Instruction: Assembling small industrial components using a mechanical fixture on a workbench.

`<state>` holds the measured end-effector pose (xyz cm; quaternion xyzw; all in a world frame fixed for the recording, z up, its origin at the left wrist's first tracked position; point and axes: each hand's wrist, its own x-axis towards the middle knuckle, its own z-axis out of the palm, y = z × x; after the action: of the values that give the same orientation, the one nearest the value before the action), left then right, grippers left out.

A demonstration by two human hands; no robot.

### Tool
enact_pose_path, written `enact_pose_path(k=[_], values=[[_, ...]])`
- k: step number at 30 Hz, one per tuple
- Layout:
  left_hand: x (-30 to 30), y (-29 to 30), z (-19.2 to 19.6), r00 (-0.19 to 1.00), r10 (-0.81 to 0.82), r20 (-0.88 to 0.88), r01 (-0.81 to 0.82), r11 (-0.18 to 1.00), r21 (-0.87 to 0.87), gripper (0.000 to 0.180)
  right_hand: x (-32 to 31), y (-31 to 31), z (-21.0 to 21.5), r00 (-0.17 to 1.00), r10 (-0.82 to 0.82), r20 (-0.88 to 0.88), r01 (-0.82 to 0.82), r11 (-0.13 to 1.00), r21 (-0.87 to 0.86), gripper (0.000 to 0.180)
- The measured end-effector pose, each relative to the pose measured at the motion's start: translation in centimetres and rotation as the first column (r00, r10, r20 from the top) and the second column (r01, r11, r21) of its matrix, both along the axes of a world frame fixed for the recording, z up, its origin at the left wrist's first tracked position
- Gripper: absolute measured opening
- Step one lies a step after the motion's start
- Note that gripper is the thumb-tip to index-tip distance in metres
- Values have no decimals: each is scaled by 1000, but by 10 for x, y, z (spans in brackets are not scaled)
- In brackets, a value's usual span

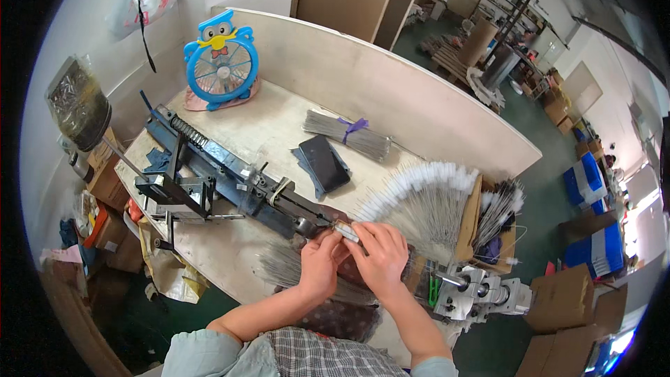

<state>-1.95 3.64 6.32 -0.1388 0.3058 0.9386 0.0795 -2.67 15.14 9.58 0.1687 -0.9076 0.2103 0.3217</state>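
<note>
My left hand [321, 263] and my right hand [381, 255] are close together at the near end of a long metal bench machine [244, 185]. Both have their fingers pinched around a small white piece [347, 231], which looks like the bristle end of a wire brush. It lies right by the machine's round metal tip [304, 227]; whether it touches cannot be made out. Beneath my left wrist lies a loose bunch of thin grey wires [278, 265]. To the right, wire brushes with white bristle ends [419, 199] are spread in a fan.
A dark phone [324, 164] rests on cloth beyond my hands. Behind it are a wire bundle [349, 135] with a purple tie and a blue animal-shaped fan [222, 70]. A cardboard box [469, 227] of brushes and a silver mechanism [481, 294] stand right.
</note>
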Motion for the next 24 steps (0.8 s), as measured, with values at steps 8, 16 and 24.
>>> enact_pose_path(k=[8,16,24], values=[[-1,2,-2,999,-41,23,41,999,-17,11,3,9,-1,999,1,-32,0,999,32,24],[2,1,-2,998,-48,26,49,998,-49,12,4,11,2,999,32,20,-33,999,28,23],[-2,2,2,997,-40,60,42,999,-32,13,2,12,8,997,58,41,-58,998,-1,23]])
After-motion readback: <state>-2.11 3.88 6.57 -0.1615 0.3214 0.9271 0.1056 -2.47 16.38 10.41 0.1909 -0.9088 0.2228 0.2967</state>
